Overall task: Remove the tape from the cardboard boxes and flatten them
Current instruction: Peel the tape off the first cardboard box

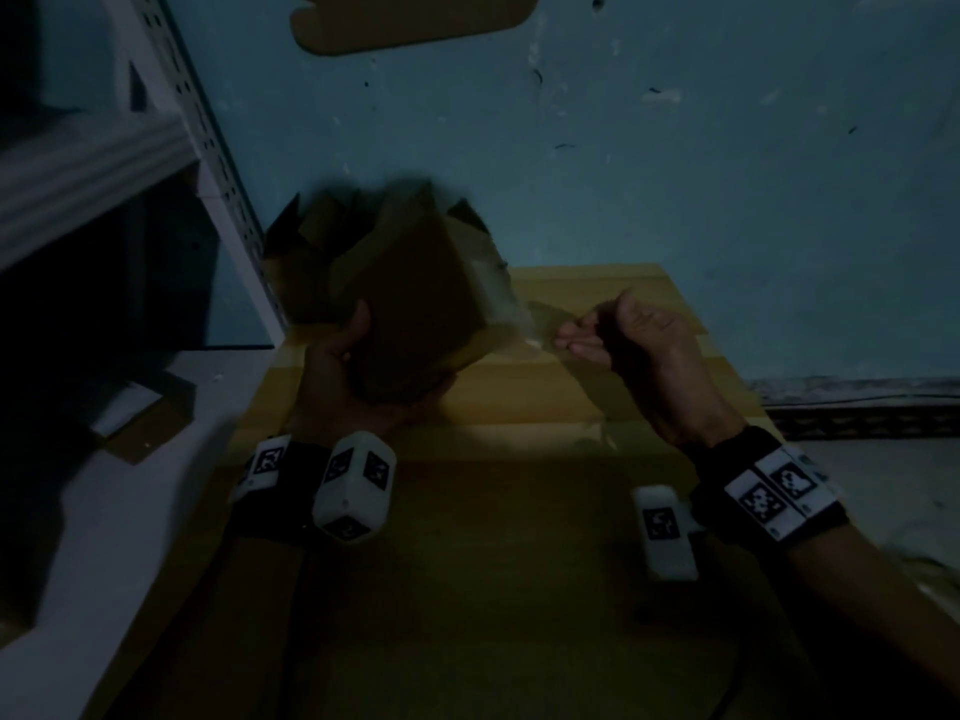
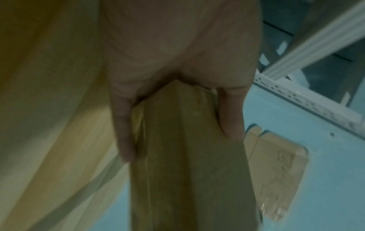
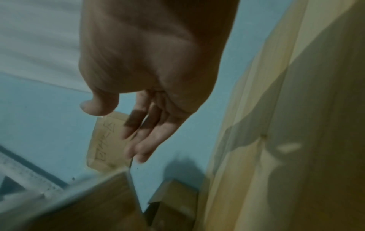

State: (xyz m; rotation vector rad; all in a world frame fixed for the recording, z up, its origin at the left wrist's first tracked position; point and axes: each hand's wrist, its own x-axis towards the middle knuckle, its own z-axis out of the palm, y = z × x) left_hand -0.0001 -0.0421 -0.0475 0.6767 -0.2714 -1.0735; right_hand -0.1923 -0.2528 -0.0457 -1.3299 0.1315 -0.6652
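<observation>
Closest to us, two wrists with marker bands hang over the wooden table (image 1: pixel 519 563), its near half in deep shadow. Just beyond, our left hand (image 1: pixel 337 366) has its grip wrapped round a small cardboard box (image 1: pixel 415 314), lifted clear of the table and tilted; the left wrist view shows thumb and fingers (image 2: pixel 122 132) clamped on either side of it. To the right, our right hand (image 1: pixel 639 335) is up at the same height, apart from the box. A strip of clear tape (image 1: pixel 524 317) stretches from the box's right edge to those fingertips, so the grip looks like a pinch on the tape, though in the right wrist view the fingers (image 3: pixel 146 140) appear fairly loose and the frame is blurred. Past the held box, more opened cardboard boxes (image 1: pixel 306 252) sit at the table's far left corner. Beyond that, a metal shelving rack (image 1: pixel 208 163) on the left, and a flat cardboard piece (image 1: pixel 410 18) on the blue wall (image 1: pixel 675 148).
</observation>
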